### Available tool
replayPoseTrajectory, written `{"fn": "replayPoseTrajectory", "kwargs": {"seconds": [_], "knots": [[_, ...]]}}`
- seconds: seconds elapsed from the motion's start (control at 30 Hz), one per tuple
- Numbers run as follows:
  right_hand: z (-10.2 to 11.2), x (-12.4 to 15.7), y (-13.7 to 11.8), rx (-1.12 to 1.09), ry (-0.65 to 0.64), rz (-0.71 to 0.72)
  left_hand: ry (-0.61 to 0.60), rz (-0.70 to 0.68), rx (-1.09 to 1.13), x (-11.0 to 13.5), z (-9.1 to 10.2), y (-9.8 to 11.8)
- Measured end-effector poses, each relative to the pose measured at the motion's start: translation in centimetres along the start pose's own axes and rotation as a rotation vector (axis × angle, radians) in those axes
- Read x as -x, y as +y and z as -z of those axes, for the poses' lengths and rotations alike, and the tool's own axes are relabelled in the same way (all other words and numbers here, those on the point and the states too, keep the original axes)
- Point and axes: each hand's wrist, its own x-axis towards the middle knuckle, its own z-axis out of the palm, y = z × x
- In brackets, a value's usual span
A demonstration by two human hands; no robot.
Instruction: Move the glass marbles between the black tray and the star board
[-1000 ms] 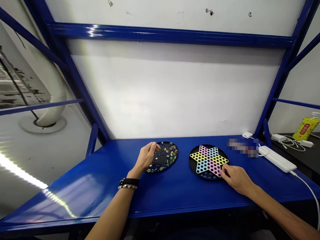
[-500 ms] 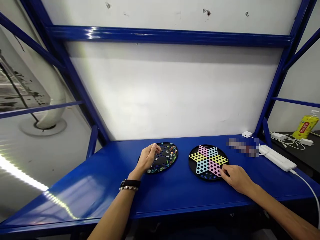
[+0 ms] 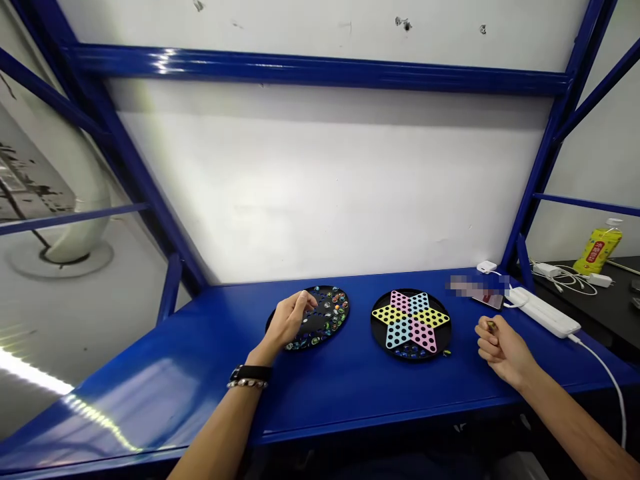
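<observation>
My left hand (image 3: 290, 319) is over the left part of a round black tray (image 3: 316, 339), its fingers curled together. What they hold, if anything, is hidden. Glass marbles (image 3: 336, 313) of several colours lie along the tray's right and lower side. My right hand (image 3: 503, 350) is raised over the blue table, right of the Chinese checkers board (image 3: 411, 316), pinching a small yellow-green marble (image 3: 491, 327). The board has a pink, yellow and blue star with holes, set in a black round base. Dark blue marbles (image 3: 413, 351) show at its lower edge. A yellow-green marble (image 3: 447, 353) lies on the table beside it.
At the right a phone (image 3: 487, 297), partly blurred out, lies near a white power strip (image 3: 545, 312) with a cable. White chargers (image 3: 547, 269) and a yellow drink bottle (image 3: 599, 248) stand on a black table beyond. A blue frame (image 3: 320, 67) and white panel rise behind.
My right hand has moved right, away from the board's edge, and now shows a marble in its fingers. A marble beside the board has come into sight. My left hand stays over the tray.
</observation>
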Motion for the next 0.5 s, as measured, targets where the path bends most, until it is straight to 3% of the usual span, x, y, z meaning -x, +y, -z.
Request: {"fn": "replayPoseTrajectory", "kwargs": {"seconds": [0.1, 0.2, 0.27, 0.4, 0.5], "knots": [[0.6, 0.8, -0.9, -0.140, -0.013, -0.050, -0.010, 0.000, -0.002, 0.0, -0.1, 0.1], [0.5, 1.0, -0.8, -0.033, -0.016, -0.022, -0.009, 0.005, -0.002, 0.0, -0.1, 0.1], [0.1, 1.0, -0.2, 0.203, -0.013, 0.038, -0.008, 0.013, -0.001, 0.0, -0.1, 0.0], [-1.3, 1.5, 1.5, 0.961, -0.052, 0.317, -0.015, 0.010, -0.005, 0.0, 0.0, -0.3], [-2.4, 2.0, 2.7, 1.368, -0.083, 0.455, -0.018, 0.003, -0.016, 0.0, -0.1, -0.2]]}}
